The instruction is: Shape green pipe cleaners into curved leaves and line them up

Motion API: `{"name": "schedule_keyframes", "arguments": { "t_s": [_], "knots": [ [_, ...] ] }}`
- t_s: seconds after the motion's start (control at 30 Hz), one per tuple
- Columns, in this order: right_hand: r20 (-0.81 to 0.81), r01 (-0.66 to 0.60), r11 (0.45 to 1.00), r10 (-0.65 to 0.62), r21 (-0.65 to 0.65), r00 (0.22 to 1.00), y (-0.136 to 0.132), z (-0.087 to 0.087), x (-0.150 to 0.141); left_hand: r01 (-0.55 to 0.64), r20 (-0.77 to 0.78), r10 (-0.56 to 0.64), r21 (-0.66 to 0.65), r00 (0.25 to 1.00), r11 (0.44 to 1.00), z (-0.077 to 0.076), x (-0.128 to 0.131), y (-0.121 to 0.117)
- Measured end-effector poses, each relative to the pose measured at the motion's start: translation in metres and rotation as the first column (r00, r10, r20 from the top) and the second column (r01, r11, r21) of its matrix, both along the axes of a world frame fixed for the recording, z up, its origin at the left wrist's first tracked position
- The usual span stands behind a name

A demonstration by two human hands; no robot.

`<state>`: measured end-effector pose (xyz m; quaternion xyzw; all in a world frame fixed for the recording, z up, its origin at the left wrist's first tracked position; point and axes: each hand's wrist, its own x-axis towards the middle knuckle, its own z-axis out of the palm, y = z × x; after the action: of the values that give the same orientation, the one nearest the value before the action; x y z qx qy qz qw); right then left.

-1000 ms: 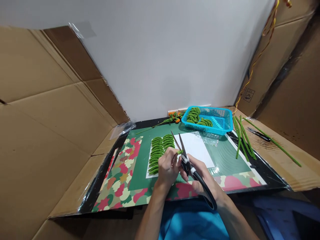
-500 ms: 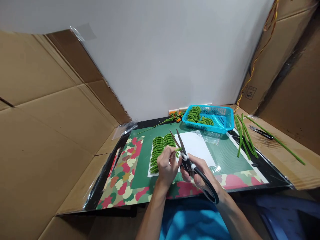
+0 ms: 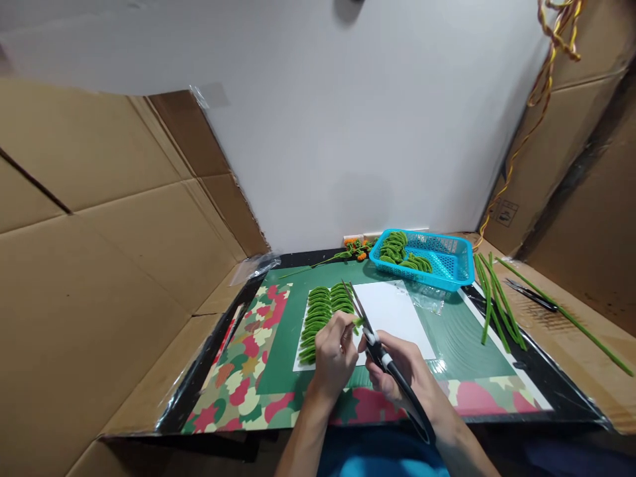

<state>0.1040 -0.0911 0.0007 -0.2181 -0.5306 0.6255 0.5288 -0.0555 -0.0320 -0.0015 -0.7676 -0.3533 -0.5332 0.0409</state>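
We find both forearms slanting inward and forward from the near edge. The right hand [image 3: 416,371] is wrapped around the scissors [image 3: 372,341], handle loop back along its palm, blades pointing forward and slightly parted. Just beside it, the left hand [image 3: 335,351] is raised, knuckles up, fingers bent and tips pinched together on a fuzzy green strip [image 3: 358,322], which sits at the blades. Under and beyond the left hand, curved green pieces [image 3: 318,315] lie in two columns on a white sheet [image 3: 395,318]. Ahead of the right hand we note a blue basket [image 3: 417,279] holding more such pieces; to its right, long green stems [image 3: 485,298] lie well apart.
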Motion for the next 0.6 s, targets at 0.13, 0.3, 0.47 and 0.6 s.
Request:
{"name": "schedule_keyframes", "arguments": {
  "t_s": [0.13, 0.3, 0.47, 0.6],
  "knots": [
    [-0.016, -0.012, 0.999, 0.011, -0.046, 1.0, -0.003, 0.001, 0.0, 0.007, 0.018, -0.007, -0.023, 1.0, 1.0, -0.004, -0.001, 0.001],
    [-0.075, 0.051, 0.987, -0.063, -0.15, 0.995, -0.012, 0.003, 0.009, -0.034, 0.097, 0.04, -0.058, 0.994, 0.998, -0.016, -0.004, 0.001],
    [0.033, 0.256, 0.964, -0.254, -0.073, 0.967, -0.008, 0.004, 0.029, -0.063, 0.151, 0.078, -0.101, 0.985, 0.993, -0.018, -0.002, -0.001],
    [0.277, 0.448, 0.894, -0.431, 0.005, 0.859, 0.004, 0.001, 0.053, -0.046, 0.11, 0.064, -0.158, 0.992, 0.986, -0.015, 0.002, -0.006]
  ]
}}
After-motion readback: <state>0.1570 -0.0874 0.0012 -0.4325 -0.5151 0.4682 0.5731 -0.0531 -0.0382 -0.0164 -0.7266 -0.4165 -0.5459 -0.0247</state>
